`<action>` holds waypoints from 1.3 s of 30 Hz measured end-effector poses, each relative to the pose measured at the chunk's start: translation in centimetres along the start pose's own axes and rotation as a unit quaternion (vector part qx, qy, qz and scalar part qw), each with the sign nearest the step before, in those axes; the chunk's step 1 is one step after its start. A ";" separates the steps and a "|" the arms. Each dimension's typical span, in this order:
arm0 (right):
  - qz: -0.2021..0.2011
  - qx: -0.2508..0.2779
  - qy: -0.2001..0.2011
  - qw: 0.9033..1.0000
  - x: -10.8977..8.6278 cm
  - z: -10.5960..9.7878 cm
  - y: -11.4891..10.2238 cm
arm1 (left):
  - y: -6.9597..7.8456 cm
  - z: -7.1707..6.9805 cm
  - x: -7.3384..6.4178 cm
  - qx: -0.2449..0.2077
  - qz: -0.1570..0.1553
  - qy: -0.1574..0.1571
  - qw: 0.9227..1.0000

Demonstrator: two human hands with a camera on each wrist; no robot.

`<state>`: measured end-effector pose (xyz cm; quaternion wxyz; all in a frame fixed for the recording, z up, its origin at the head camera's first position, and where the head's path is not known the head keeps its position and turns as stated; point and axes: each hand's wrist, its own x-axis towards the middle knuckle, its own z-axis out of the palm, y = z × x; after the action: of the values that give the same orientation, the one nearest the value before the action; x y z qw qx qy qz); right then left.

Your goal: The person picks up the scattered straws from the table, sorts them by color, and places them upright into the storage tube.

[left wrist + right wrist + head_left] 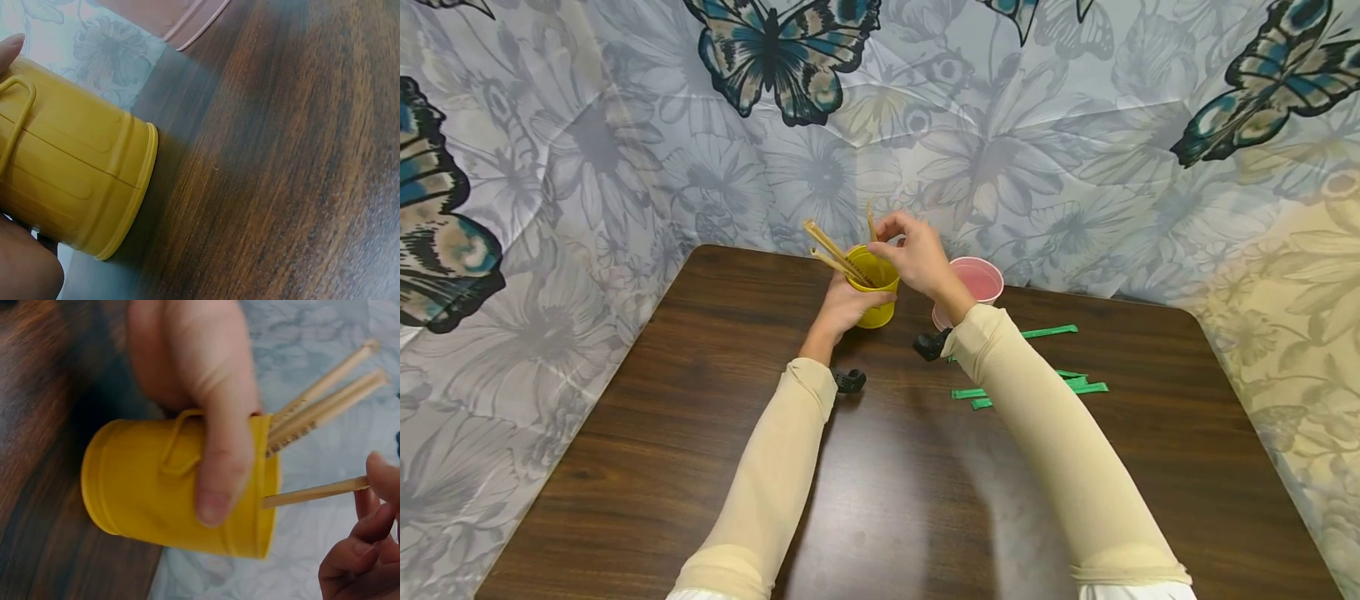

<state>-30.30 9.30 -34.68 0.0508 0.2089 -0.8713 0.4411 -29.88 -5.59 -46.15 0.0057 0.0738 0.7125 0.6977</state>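
My left hand [841,308] grips a yellow cup [877,317] shaped like a small trash can, its thumb lying across the side near the rim in the right wrist view. Several wooden chopsticks [325,412] lean out of the cup, with dark printed characters on them. Between thumb and fingertips, my right hand [917,252] pinches another chopstick [319,491] whose lower end is inside the rim. In the left wrist view, the cup [75,162] shows its ribbed wall and a molded handle.
A pink cup [976,282] stands just right of the yellow one, partly behind my right wrist. Several green strips [1051,331] lie on the brown wooden table [700,433], partly covered by my right forearm. A butterfly-patterned cloth [820,167] hangs behind the table.
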 end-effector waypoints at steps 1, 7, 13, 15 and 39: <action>0.003 -0.012 0.000 1.000 0.0 0.1 0.1 | 0.1 0.0 0.0 -0.004 0.000 -0.004 1.000; 0.027 -0.047 0.017 0.998 0.0 0.5 0.9 | 1.9 0.5 -0.5 -0.023 -0.013 -0.016 1.000; 0.040 -0.065 0.033 0.997 0.1 0.4 1.4 | 2.4 1.1 -0.5 -0.015 -0.013 -0.013 1.000; 0.037 -0.066 0.032 0.997 0.1 0.3 1.4 | 1.6 1.1 -0.2 -0.014 -0.002 -0.010 1.000; -0.014 -0.035 -0.039 0.999 -6.2 -1.9 1.2 | 1.6 0.0 -0.5 -0.001 0.003 -0.011 1.000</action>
<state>-25.35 13.38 -36.16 0.0307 0.2365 -0.8845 0.4010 -29.27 -5.64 -44.61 0.0113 0.0837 0.7114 0.6977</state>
